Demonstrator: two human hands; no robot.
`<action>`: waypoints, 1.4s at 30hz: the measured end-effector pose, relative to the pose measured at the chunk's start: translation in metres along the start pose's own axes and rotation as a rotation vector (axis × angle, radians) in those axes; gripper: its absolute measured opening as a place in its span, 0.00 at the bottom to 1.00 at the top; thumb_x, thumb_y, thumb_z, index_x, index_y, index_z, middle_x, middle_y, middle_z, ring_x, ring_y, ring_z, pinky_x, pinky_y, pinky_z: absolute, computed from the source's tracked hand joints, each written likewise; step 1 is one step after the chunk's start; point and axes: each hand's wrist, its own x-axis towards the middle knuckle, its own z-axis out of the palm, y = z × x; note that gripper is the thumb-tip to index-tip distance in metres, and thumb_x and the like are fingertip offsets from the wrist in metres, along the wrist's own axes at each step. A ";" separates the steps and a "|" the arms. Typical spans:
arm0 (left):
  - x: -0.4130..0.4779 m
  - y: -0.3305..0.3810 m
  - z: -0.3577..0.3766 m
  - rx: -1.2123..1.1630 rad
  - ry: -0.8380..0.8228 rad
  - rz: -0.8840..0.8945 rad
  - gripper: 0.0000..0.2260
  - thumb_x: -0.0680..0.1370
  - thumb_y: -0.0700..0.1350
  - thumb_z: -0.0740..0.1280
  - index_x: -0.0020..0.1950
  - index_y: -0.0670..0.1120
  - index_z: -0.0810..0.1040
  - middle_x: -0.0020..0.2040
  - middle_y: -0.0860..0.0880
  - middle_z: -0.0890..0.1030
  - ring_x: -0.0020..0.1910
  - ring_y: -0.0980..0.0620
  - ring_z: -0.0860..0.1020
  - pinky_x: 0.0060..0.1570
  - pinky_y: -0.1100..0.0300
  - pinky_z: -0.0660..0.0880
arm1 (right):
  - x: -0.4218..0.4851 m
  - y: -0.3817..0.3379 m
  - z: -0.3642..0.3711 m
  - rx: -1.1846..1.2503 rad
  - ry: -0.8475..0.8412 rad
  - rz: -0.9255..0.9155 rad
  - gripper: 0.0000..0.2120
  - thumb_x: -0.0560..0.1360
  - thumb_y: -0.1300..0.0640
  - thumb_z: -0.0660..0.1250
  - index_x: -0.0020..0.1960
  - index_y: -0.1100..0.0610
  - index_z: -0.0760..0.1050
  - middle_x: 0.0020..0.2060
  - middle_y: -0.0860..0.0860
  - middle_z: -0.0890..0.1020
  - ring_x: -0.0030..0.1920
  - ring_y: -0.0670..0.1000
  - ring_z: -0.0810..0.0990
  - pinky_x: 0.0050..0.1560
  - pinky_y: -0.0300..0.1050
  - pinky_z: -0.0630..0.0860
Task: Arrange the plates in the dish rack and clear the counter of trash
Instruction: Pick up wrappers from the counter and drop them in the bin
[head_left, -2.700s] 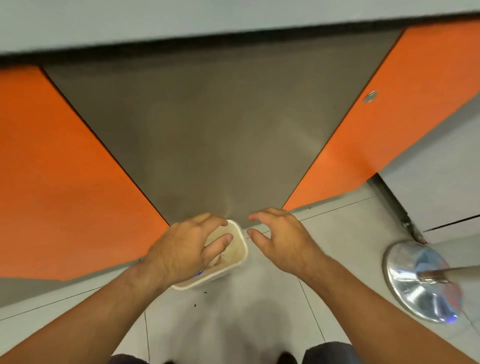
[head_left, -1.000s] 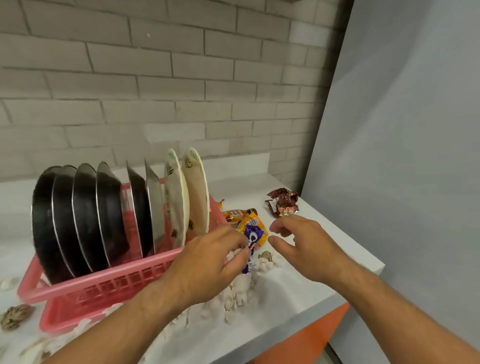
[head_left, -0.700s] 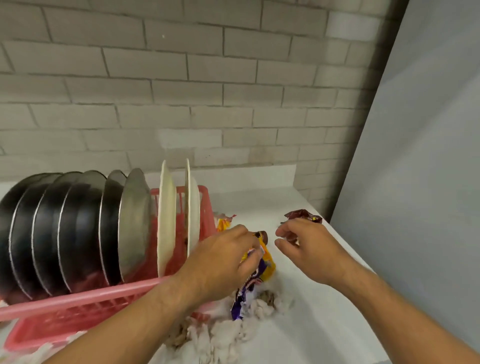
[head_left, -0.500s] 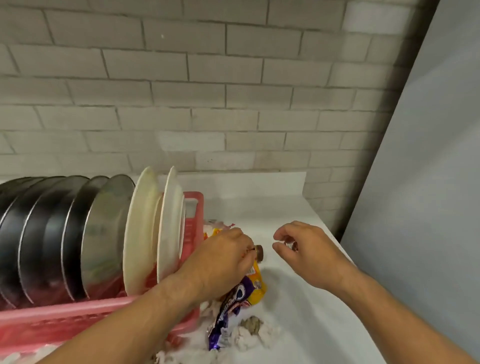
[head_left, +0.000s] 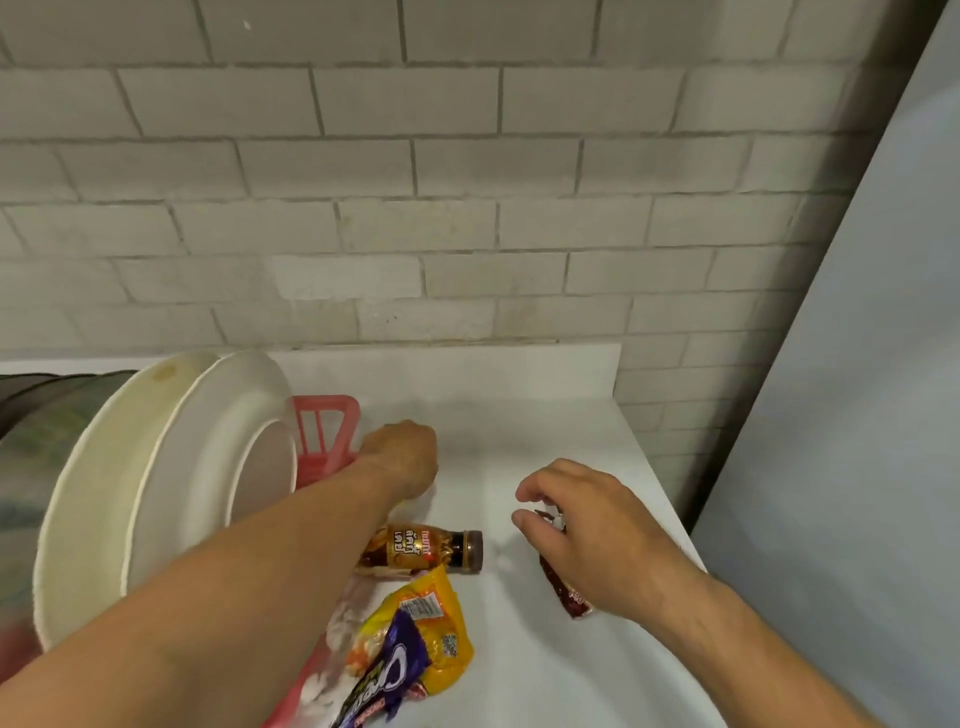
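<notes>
Two white plates stand upright in the pink dish rack, with dark plates behind them at the left edge. My left hand reaches past the rack's right end, its back toward me and its fingers curled down out of sight. My right hand pinches the top of a dark red wrapper that lies on the white counter. Between my arms a small brown bottle lies on its side. A yellow and purple snack wrapper lies just in front of it.
Crumpled white paper lies beside the rack under my left forearm. A brick wall closes the back of the counter. A grey panel stands along the counter's right edge.
The view has swung from a bin on the floor up to the counter. My left hand has moved from the snack wrapper to beyond the rack's end. My right hand has closed on the red wrapper.
</notes>
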 end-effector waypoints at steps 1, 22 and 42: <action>0.007 0.000 0.004 0.021 -0.036 -0.013 0.08 0.79 0.45 0.62 0.51 0.44 0.79 0.45 0.47 0.80 0.43 0.48 0.79 0.39 0.57 0.74 | 0.003 0.003 0.000 0.006 -0.005 -0.006 0.14 0.80 0.45 0.59 0.63 0.46 0.73 0.58 0.38 0.74 0.54 0.38 0.70 0.58 0.35 0.69; 0.043 -0.010 -0.022 -0.194 -0.055 0.045 0.13 0.80 0.37 0.58 0.62 0.39 0.77 0.61 0.41 0.77 0.58 0.43 0.77 0.48 0.60 0.74 | 0.033 0.039 0.018 0.004 -0.007 -0.022 0.14 0.80 0.45 0.59 0.63 0.47 0.73 0.60 0.40 0.74 0.61 0.43 0.71 0.61 0.44 0.72; 0.020 -0.008 -0.009 0.300 -0.236 0.060 0.08 0.76 0.33 0.57 0.47 0.40 0.75 0.44 0.44 0.79 0.38 0.48 0.77 0.37 0.57 0.74 | 0.023 0.036 0.009 -0.154 0.022 -0.009 0.15 0.80 0.44 0.57 0.64 0.46 0.72 0.60 0.40 0.74 0.66 0.45 0.66 0.67 0.41 0.63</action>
